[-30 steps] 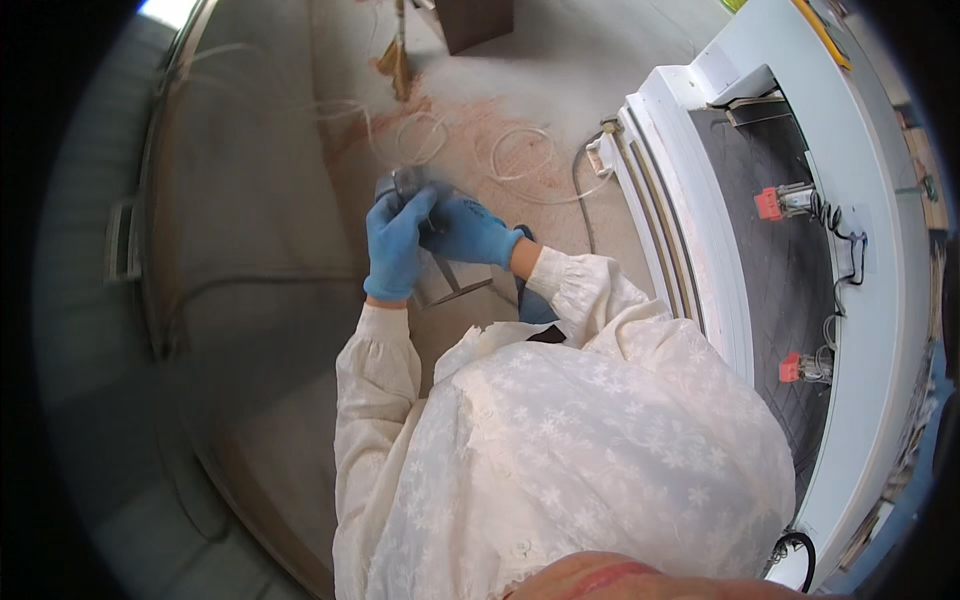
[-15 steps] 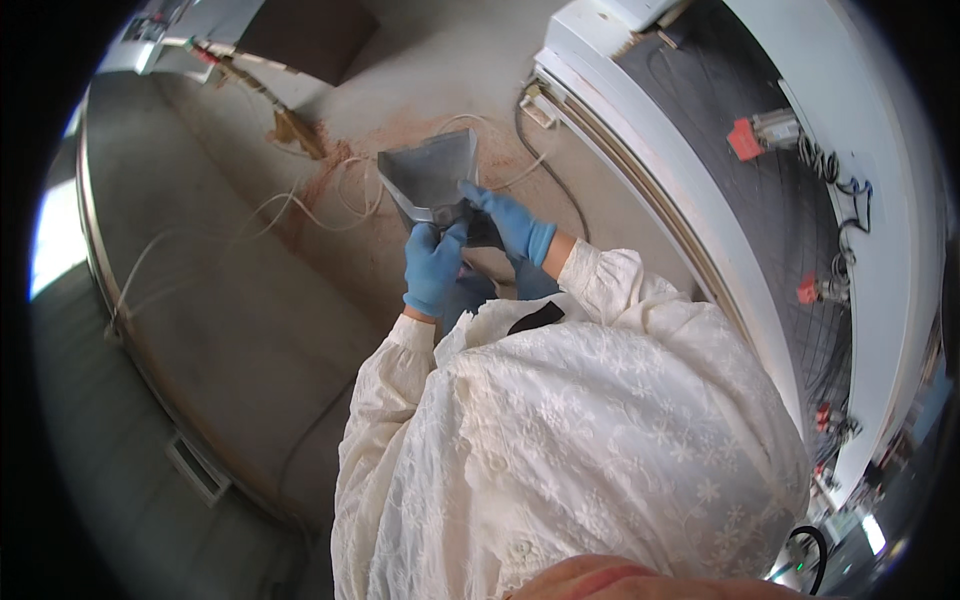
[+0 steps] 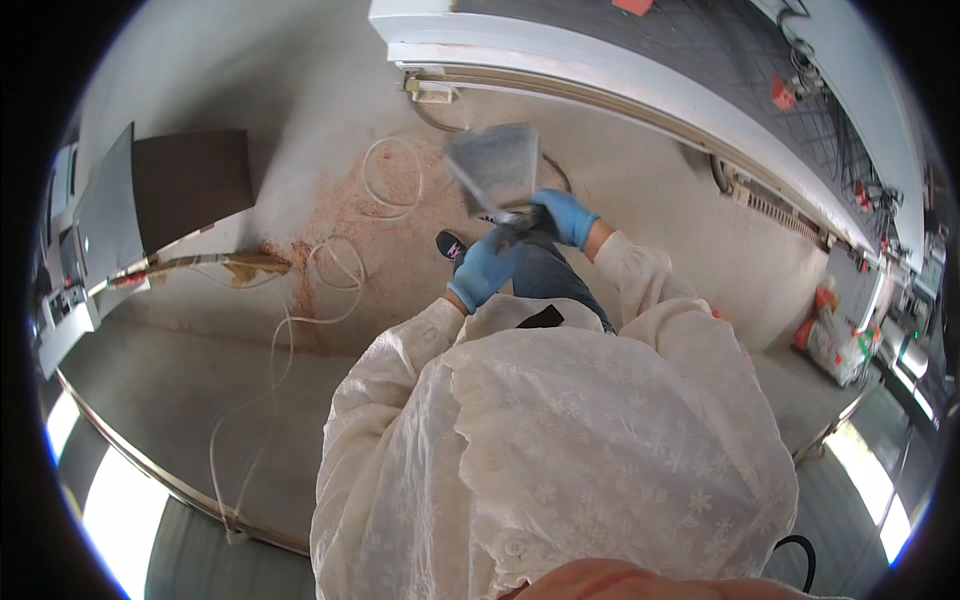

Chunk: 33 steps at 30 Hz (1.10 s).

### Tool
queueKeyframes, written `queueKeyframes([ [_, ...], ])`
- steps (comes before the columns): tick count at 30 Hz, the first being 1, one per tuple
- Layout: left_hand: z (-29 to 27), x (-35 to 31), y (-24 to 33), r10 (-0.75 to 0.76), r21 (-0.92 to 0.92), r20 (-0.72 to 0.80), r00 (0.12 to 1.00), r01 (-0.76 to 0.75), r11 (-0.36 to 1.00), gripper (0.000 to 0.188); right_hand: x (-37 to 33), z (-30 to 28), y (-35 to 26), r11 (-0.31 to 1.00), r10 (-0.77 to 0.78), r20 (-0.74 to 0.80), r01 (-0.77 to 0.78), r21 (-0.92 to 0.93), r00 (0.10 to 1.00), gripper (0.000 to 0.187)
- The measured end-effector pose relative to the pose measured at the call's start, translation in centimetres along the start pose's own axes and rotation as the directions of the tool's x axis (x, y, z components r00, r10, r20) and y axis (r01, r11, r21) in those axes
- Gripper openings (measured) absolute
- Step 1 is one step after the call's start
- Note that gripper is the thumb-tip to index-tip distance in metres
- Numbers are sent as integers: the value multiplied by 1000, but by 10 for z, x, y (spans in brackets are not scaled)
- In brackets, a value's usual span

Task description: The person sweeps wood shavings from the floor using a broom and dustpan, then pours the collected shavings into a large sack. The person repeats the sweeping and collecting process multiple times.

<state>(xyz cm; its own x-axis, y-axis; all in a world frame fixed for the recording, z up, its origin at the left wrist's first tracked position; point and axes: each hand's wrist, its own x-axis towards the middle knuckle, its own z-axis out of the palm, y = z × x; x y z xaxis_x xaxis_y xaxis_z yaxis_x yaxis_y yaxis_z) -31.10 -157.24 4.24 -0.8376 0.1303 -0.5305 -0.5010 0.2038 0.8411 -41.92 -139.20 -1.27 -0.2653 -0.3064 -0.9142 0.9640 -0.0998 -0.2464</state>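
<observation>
1. Viewing the machine (image 3: pixel 540 50) farther left across the top than half a second ago.
2. Showing a shoe (image 3: pixel 451 245), newly in sight, beside pink dust (image 3: pixel 345 205).
3. Holding the blurred scoop (image 3: pixel 497 165) before the body, above the floor, now mostly right of the dust.
4. Curling the left hand (image 3: pixel 487 268) closed around the scoop's near end.
5. Touching the scoop's near right corner with the right hand (image 3: pixel 567 217), fingers bent; cannot tell how far closed.
</observation>
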Motion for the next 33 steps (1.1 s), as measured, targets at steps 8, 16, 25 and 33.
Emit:
queueKeyframes([
  [8,-17,11,-28,-223,-96,82,971,231,968,37,-8,-164,0,871,117,-291,43,490,950,23],
  [16,-58,41,-93,-607,-254,-198,770,558,790,36,84,-317,-17,681,43,-384,254,687,922,28],
  [25,-98,1,-140,-717,-330,-372,589,638,696,36,122,-366,-14,659,251,-518,247,710,817,30],
  [33,-118,-63,-174,-738,-444,-391,550,589,675,34,57,-326,-41,878,207,-676,171,448,707,67],
])
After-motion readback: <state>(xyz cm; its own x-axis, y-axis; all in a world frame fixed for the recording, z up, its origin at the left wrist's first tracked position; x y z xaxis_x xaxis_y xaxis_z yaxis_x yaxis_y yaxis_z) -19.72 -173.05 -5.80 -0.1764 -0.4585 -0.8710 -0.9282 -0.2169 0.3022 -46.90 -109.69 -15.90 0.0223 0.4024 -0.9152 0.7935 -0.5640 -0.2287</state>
